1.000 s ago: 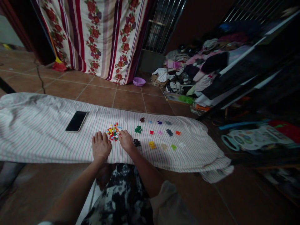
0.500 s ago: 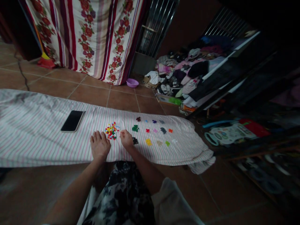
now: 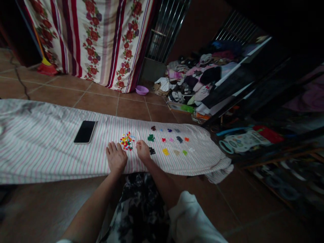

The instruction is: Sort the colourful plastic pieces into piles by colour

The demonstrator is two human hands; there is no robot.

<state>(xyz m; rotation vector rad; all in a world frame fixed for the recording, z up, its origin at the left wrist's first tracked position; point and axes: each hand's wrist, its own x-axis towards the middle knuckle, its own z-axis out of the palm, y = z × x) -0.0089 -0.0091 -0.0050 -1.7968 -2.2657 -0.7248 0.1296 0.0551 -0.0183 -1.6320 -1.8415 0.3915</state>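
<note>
Two bare hands work low over a striped cloth (image 3: 55, 148). Nearest, the left hand (image 3: 116, 158) lies palm down and open, fingers spread, at the near left edge of the mixed pile (image 3: 127, 141) of small coloured pieces. The right hand (image 3: 143, 150), just right of that pile, is closed, thumb and fingertips drawn together; whether a piece sits between them cannot be told. Right of this hand, sorted clusters form three rows: nearest, black (image 3: 152, 151), yellow, beige, light green and white; middle, green (image 3: 151, 137), red, pink, dark grey and orange; farthest, brown (image 3: 153, 128), light blue, dark blue and grey. A dark-screened phone (image 3: 85, 132) rests on the cloth, left of the mixed pile. Beyond: tiled floor (image 3: 101, 101), a purple basin (image 3: 142, 90), a floral curtain (image 3: 106, 44) and, right of it, heaped clothes (image 3: 192, 79).
</note>
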